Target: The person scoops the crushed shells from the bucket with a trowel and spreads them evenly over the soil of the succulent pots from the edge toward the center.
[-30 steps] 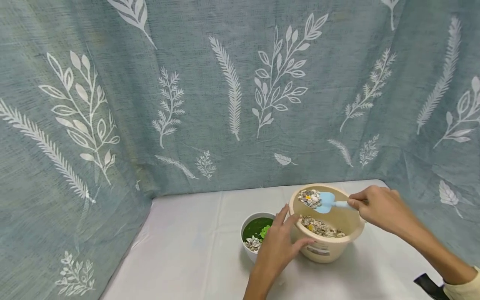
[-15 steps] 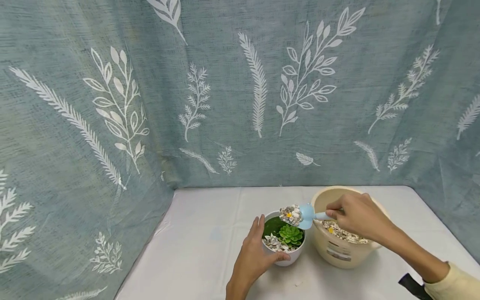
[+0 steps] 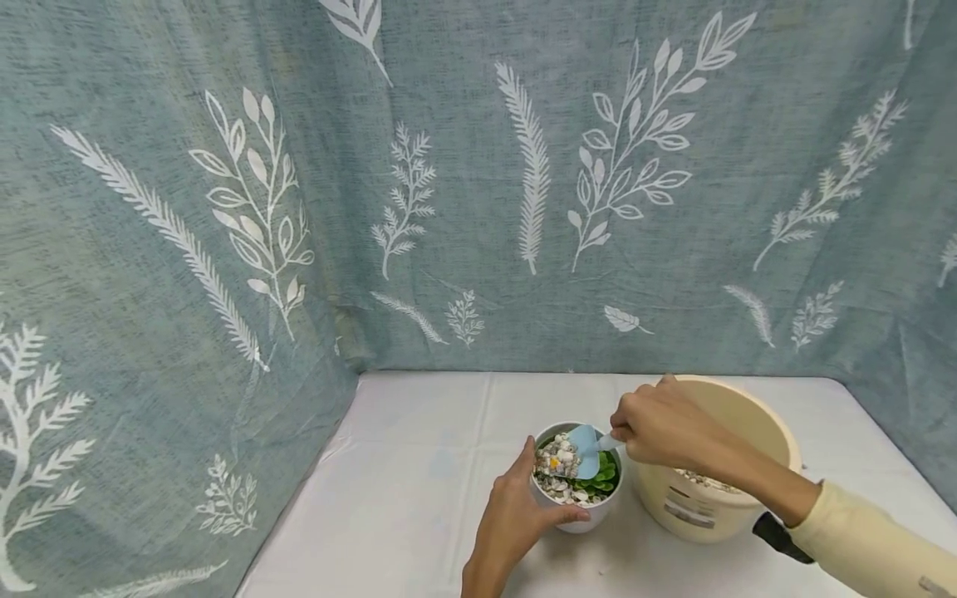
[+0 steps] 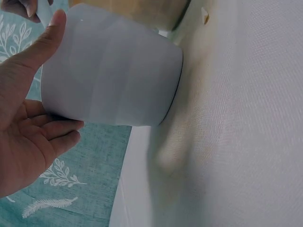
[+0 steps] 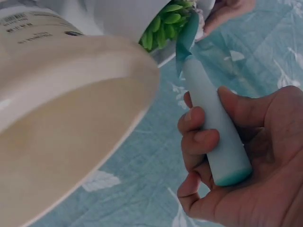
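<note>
My left hand (image 3: 510, 507) holds the side of a white flower pot (image 4: 113, 71), thumb near its rim and fingers around the opposite side. In the pot grows a green succulent (image 3: 604, 473) with pale pebbles beside it. A light blue hand trowel (image 3: 585, 453) lies over the pot's mouth, its blade loaded with pebbles (image 3: 558, 457), one of them orange-yellow. The right hand (image 3: 661, 423) grips the trowel's handle (image 5: 215, 127), fingers wrapped around it in the right wrist view. The trowel partly covers the plant.
Right of the pot stands a cream bucket (image 3: 676, 502) with more pebbles, partly hidden under the right forearm. A white cloth (image 3: 404, 498) covers the table. Patterned green-blue fabric (image 3: 449, 208) hangs behind and at the sides. A small fragment (image 4: 205, 15) lies on the cloth.
The right hand has carried the loaded trowel left from over the bucket to over the pot. My left hand has gone from the bucket's rim to the pot. The head view has turned left.
</note>
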### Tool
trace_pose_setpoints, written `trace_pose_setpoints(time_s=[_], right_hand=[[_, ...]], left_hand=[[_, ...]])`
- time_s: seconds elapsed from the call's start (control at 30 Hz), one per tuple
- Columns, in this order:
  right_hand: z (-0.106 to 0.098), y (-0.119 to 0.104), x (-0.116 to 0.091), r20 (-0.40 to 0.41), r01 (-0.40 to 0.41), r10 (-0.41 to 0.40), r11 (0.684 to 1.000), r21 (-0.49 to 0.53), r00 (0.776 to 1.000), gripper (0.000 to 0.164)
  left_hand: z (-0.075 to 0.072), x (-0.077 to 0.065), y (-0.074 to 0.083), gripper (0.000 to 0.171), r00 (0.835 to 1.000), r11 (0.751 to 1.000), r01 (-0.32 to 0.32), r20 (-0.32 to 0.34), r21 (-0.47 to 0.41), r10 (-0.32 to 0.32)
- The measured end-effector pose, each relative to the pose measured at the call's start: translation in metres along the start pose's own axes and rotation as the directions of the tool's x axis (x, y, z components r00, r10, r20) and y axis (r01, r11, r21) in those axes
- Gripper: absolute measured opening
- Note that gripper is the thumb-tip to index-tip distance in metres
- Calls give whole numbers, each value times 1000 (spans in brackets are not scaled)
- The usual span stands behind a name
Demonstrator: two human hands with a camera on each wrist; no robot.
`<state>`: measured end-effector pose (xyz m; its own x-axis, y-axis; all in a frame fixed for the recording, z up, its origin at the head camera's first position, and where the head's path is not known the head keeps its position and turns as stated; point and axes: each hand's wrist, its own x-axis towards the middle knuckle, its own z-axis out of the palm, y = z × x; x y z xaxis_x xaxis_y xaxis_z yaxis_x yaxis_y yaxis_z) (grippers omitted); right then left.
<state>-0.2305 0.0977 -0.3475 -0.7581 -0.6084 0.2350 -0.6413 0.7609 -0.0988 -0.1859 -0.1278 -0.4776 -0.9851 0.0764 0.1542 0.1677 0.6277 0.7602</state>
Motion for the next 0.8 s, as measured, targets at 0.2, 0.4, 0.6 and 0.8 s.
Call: trace_pose_setpoints(time_s=[0.2,0.4,0.6,0.8], right_hand=[[0,-4,2,-57,54,-61,990,-127,996,50],[2,-7,3,-110,89,-124,956,-279,986,32],[4,-9,5,-169,94,-190,885,-456,967,17],[7,-7,4,-179,133,-286,802,-582,941,14]], left_hand=[[0,-1,0,126,1000,1000,-20,-23,4,20],[0,0,0,124,999,999,-32,-29,11,32],[1,1,-1,124,999,999,-31,-23,12,32],[1,0,-1,123,999,999,-32,-25,20,33]])
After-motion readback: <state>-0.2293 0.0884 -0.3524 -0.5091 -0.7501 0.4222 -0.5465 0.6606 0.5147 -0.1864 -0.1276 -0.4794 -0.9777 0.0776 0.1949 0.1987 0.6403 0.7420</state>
